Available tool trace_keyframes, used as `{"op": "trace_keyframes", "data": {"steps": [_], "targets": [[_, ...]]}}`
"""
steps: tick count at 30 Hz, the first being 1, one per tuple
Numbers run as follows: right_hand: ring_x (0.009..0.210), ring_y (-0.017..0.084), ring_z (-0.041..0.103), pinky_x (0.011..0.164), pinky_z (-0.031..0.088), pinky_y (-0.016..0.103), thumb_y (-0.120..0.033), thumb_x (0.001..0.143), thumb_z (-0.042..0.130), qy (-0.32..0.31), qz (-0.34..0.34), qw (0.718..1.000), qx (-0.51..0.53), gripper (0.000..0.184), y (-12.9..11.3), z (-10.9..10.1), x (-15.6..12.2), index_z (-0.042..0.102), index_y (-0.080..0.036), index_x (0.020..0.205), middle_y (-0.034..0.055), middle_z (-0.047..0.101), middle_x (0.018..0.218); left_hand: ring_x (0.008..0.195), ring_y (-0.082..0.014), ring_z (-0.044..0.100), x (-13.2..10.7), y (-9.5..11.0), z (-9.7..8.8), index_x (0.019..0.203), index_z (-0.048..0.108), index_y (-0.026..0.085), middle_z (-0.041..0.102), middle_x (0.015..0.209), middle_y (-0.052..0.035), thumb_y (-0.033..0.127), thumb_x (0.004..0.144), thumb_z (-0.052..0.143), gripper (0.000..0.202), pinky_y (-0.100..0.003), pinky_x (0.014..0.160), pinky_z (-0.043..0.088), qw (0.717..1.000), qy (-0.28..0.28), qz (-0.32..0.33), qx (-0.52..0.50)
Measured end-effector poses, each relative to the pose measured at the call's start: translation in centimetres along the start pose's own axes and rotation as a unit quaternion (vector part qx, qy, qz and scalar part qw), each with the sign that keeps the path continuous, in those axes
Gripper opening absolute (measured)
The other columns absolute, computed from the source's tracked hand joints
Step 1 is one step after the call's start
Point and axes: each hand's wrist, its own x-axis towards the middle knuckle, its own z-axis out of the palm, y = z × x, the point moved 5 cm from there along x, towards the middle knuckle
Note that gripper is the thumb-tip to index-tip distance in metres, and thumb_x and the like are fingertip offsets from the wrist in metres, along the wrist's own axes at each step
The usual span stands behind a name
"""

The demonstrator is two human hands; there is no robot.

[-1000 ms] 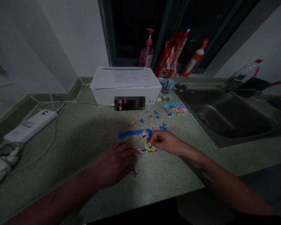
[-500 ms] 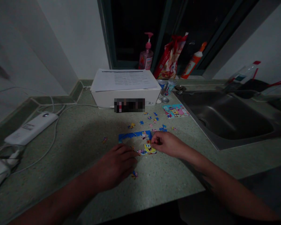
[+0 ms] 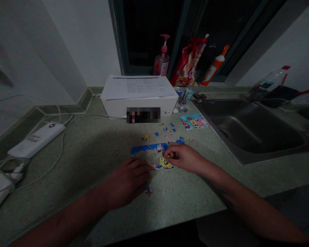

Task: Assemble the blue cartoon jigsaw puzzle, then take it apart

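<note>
Pressing at the yellow figure end of the half-built jigsaw (image 3: 154, 158), the right hand (image 3: 184, 158) has its fingers (image 3: 168, 157) pinched together, though any piece between them is too small to tell. The left hand (image 3: 127, 183) lies at the jigsaw's 7 o'clock, fingers loosely curled. Only a blue strip and a small cluster are joined, long axis running 9-to-3 on the worktop (image 3: 92, 161). Loose pieces (image 3: 173, 130) remain at 1 o'clock, near the picture card (image 3: 194, 121).
</note>
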Motion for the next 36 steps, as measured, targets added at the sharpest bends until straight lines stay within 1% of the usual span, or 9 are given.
{"op": "trace_keyframes", "data": {"steps": [3, 6, 11, 14, 18, 22, 25, 31, 36], "targets": [[0.071, 0.013, 0.057, 0.067, 0.043, 0.028, -0.019, 0.087, 0.077, -0.011, -0.012, 1.000, -0.009, 0.011, -0.3, -0.2, -0.1, 0.075, -0.024, 0.097, -0.0017, 0.065, 0.082, 0.119, -0.0235, 0.063, 0.0, 0.0, 0.0, 0.110, 0.067, 0.021, 0.072, 0.130, -0.0021, 0.023, 0.106, 0.057, 0.012, -0.041, 0.103, 0.043, 1.000, 0.006, 0.001, 0.005], [0.076, 0.014, 0.059, 0.070, 0.044, 0.028, -0.015, 0.084, 0.077, -0.026, -0.023, 0.999, -0.025, 0.018, -1.0, -0.4, -0.1, 0.075, -0.024, 0.100, -0.0011, 0.065, 0.087, 0.119, -0.0234, 0.063, 0.0, 0.1, 0.0, 0.112, 0.068, 0.022, 0.073, 0.129, -0.0026, 0.024, 0.105, 0.058, 0.012, -0.040, 0.104, 0.043, 1.000, 0.014, 0.001, 0.006], [0.079, 0.015, 0.060, 0.073, 0.046, 0.029, -0.016, 0.086, 0.077, -0.040, -0.033, 0.998, -0.042, 0.015, -1.8, -0.5, -0.1, 0.077, -0.024, 0.099, 0.0006, 0.064, 0.090, 0.117, -0.0230, 0.063, 0.0, 0.1, 0.0, 0.109, 0.068, 0.022, 0.073, 0.128, -0.0025, 0.025, 0.105, 0.058, 0.012, -0.041, 0.105, 0.043, 1.000, 0.011, 0.001, 0.003], [0.080, 0.016, 0.061, 0.075, 0.046, 0.030, -0.015, 0.087, 0.076, -0.037, -0.031, 0.998, -0.051, 0.016, -1.7, -0.5, -0.1, 0.076, -0.023, 0.101, 0.0013, 0.064, 0.091, 0.118, -0.0235, 0.063, 0.0, 0.0, 0.0, 0.110, 0.068, 0.022, 0.072, 0.129, -0.0028, 0.024, 0.105, 0.058, 0.012, -0.041, 0.105, 0.043, 1.000, 0.006, 0.000, 0.002], [0.081, 0.016, 0.060, 0.075, 0.045, 0.030, -0.014, 0.088, 0.075, -0.031, -0.029, 0.998, -0.056, 0.018, -1.3, -0.4, -0.1, 0.075, -0.025, 0.102, 0.0007, 0.066, 0.091, 0.117, -0.0234, 0.064, -0.1, 0.0, 0.0, 0.110, 0.069, 0.021, 0.073, 0.126, -0.0033, 0.023, 0.104, 0.058, 0.012, -0.041, 0.103, 0.045, 1.000, 0.007, -0.003, 0.000], [0.081, 0.016, 0.060, 0.075, 0.044, 0.030, -0.017, 0.087, 0.077, -0.022, -0.018, 0.998, -0.054, 0.014, -0.9, -0.3, 0.0, 0.074, -0.024, 0.098, -0.0003, 0.066, 0.090, 0.118, -0.0234, 0.064, 0.0, 0.0, 0.0, 0.111, 0.069, 0.022, 0.073, 0.127, -0.0033, 0.023, 0.105, 0.057, 0.013, -0.041, 0.103, 0.044, 1.000, 0.005, -0.002, -0.002], [0.081, 0.015, 0.059, 0.075, 0.043, 0.030, -0.017, 0.089, 0.076, -0.029, -0.031, 0.998, -0.052, 0.007, -0.9, -0.1, 0.1, 0.075, -0.023, 0.092, -0.0003, 0.064, 0.087, 0.117, -0.0237, 0.064, 0.0, 0.1, 0.0, 0.110, 0.068, 0.021, 0.073, 0.127, -0.0030, 0.024, 0.106, 0.057, 0.013, -0.041, 0.103, 0.044, 1.000, 0.004, -0.002, 0.001], [0.080, 0.015, 0.059, 0.074, 0.043, 0.029, -0.017, 0.092, 0.073, -0.033, -0.060, 0.997, -0.047, 0.006, -1.2, 0.1, 0.2, 0.076, -0.023, 0.091, -0.0005, 0.062, 0.083, 0.115, -0.0232, 0.064, 0.0, 0.1, -0.1, 0.109, 0.069, 0.022, 0.074, 0.126, -0.0036, 0.025, 0.105, 0.058, 0.012, -0.041, 0.103, 0.044, 1.000, 0.012, 0.005, 0.005], [0.077, 0.014, 0.060, 0.071, 0.043, 0.028, -0.020, 0.089, 0.078, -0.024, -0.032, 0.998, -0.042, 0.008, -1.1, -0.7, -0.1, 0.076, -0.024, 0.095, -0.0011, 0.066, 0.085, 0.115, -0.0233, 0.064, -0.1, 0.1, -0.1, 0.111, 0.069, 0.022, 0.074, 0.124, -0.0031, 0.024, 0.104, 0.059, 0.012, -0.041, 0.103, 0.044, 1.000, 0.013, 0.003, 0.002]]}}
